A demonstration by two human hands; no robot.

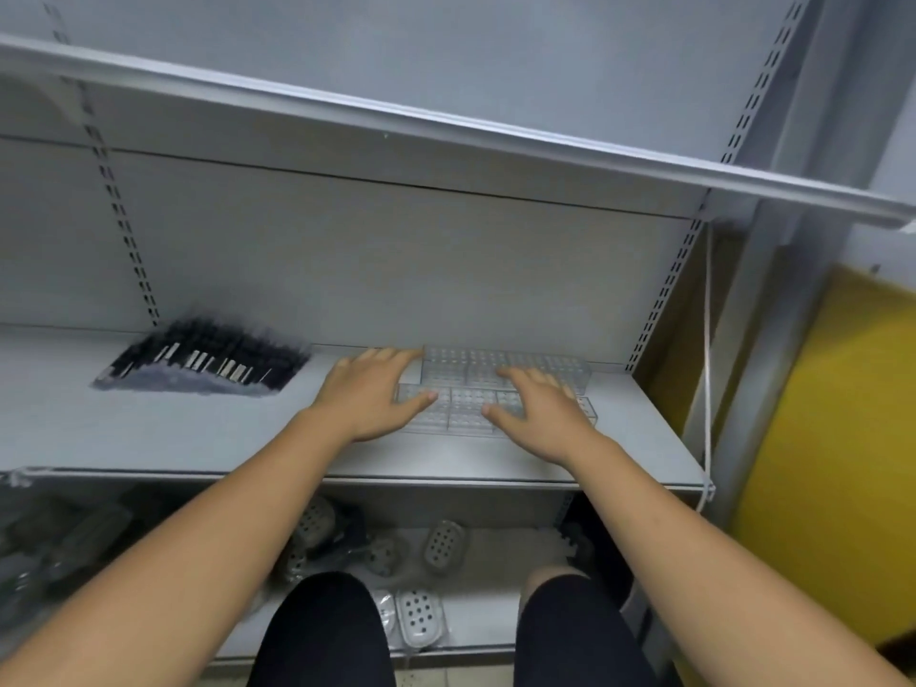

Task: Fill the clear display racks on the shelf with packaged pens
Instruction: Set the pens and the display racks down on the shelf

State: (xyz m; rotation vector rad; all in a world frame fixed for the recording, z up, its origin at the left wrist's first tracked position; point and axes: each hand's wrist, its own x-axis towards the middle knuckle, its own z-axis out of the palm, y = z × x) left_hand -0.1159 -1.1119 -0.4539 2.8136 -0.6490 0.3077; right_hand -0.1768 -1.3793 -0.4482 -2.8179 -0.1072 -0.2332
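Two clear display racks with rows of holes lie on the grey shelf (148,438): a rear rack (476,361) against the back wall and a front rack (466,414) just before it. My left hand (372,399) rests with straight fingers at the racks' left end, thumb on the front rack. My right hand (540,409) lies flat with spread fingers over the racks' right part, hiding some of it. A pile of packaged black pens (208,359) sits on the shelf to the left, apart from both hands.
An upper shelf edge (446,121) runs overhead. Below, the lower shelf (495,602) holds perforated grey plastic items (443,542). A yellow board (832,463) stands to the right of the shelving post. My knees are at the bottom.
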